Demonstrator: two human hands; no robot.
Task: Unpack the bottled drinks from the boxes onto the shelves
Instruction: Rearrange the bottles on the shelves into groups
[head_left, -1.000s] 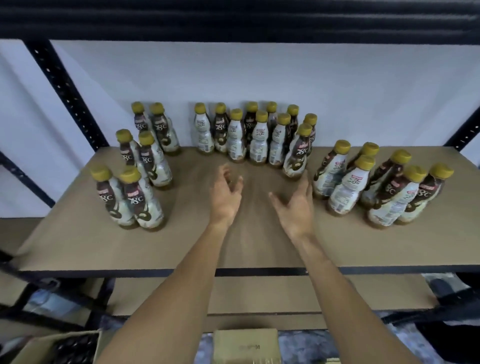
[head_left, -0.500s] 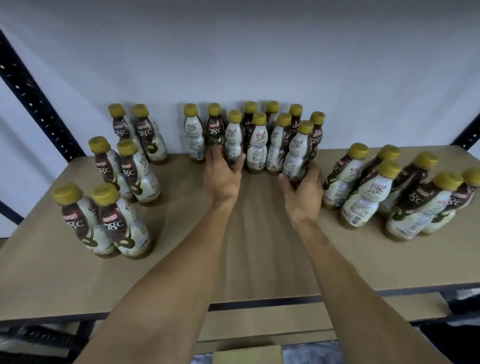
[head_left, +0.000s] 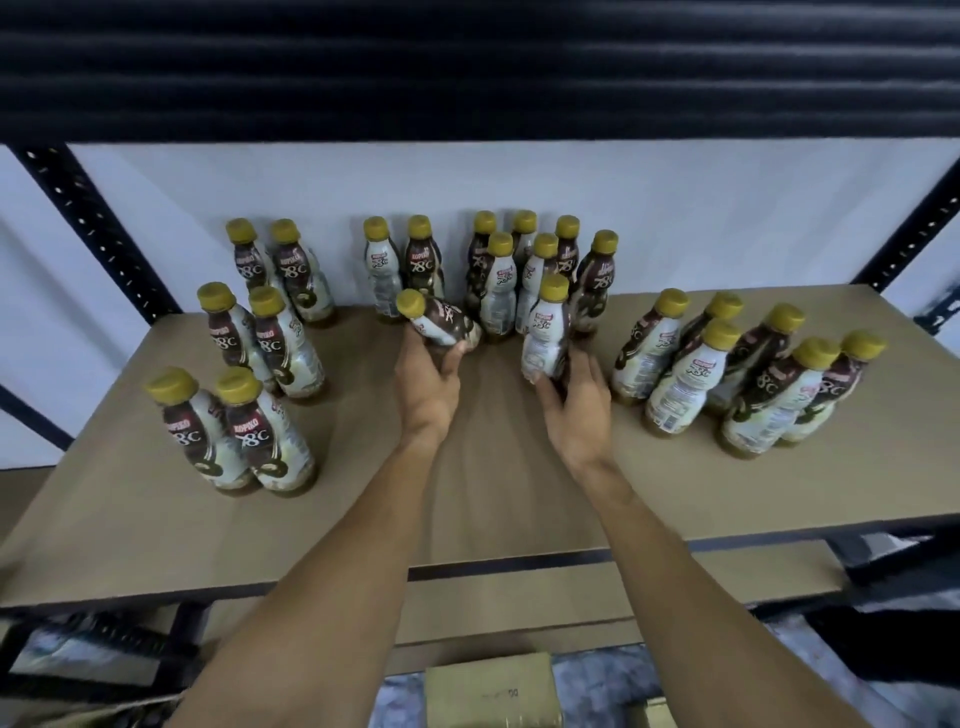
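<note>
A tilted bottle (head_left: 441, 323), gold-capped and labelled "78°C", leans cap-left over the shelf (head_left: 493, 493) in front of the middle cluster (head_left: 498, 270), and the left hand (head_left: 426, 384) grips its lower body with curled fingers and thumb. Just to its right, an upright bottle (head_left: 545, 338) with the same "78°C" label is gripped low by the right hand (head_left: 576, 410); I cannot tell whether its base touches the shelf. The left group (head_left: 249, 353), reading "KOPIKO 78°C", and the right group (head_left: 727, 374) stand well apart, with a box (head_left: 491, 691) below the shelf.
</note>
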